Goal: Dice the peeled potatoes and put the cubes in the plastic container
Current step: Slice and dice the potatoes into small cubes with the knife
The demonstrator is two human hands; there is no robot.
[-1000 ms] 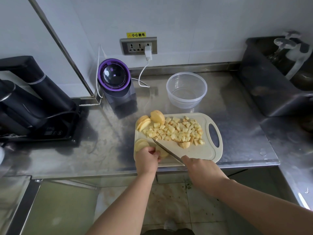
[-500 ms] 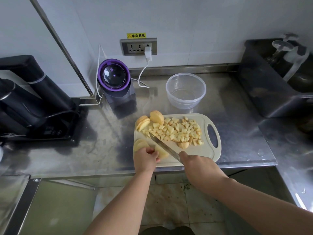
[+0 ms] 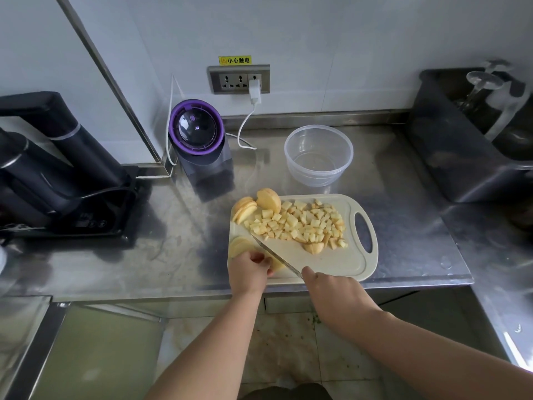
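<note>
1. yellow potato slices [image 3: 240, 245] lie stacked under the left hand [image 3: 249, 268], whose fingers curl over them and pin them to the cutting board [image 3: 340, 264]. the right hand [image 3: 331, 290] is wrapped round the knife [image 3: 274, 255]. its handle is hidden in the fist, and the blade slants away and crosses just beside the left fingertips.
2. the nearest danger, i judge, is a nick. blade and left fingers are almost touching, so any fingertip that pokes out instead of tucking under sits in the cutting line.
3. the stack looks loose. under pressure a slice could slide, giving ragged cubes or skating off the board edge just outside the left hand.
4. the board rests on a bare steel counter [image 3: 173, 249], its near edge close to the counter's front under both wrists. a hard push might shift it toward the person.
5. the diced cubes [image 3: 302, 223] are heaped beyond the right hand and spread toward the board's handle hole. a careless sweep could drop some through it or onto the steel.
6. the plastic container [image 3: 318, 178] stands well beyond both hands, off the board, with no cubes visible inside. carrying handfuls across that gap invites spills. uncut slices [image 3: 245, 210] wait beyond the left hand.
</note>
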